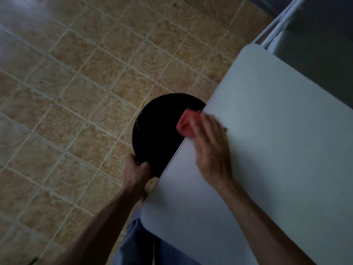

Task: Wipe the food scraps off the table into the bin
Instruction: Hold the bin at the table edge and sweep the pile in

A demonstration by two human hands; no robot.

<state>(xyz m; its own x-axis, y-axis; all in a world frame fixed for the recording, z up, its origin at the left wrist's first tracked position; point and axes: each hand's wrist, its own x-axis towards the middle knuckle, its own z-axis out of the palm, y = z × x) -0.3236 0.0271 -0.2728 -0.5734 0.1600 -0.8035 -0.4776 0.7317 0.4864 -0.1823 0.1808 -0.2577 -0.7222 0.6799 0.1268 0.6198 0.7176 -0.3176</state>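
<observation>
Left hand (136,165) clamps the round black bin's (158,131) near rim, tucking it under the pale grey desk (267,150) edge; right hand (212,144) presses a pink cloth (185,124) over the drop.

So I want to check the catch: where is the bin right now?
In the head view the black bin sits left of the table, tucked under its edge, its rim gripped by the left hand.

Both arms reach forward, bare to the elbow — the left hand (136,166) low with its fingers curled shut in a grip on a rim, the right hand (211,144) further out, palm down, blurred, fingers extended flat and pressing on a cloth.
</observation>
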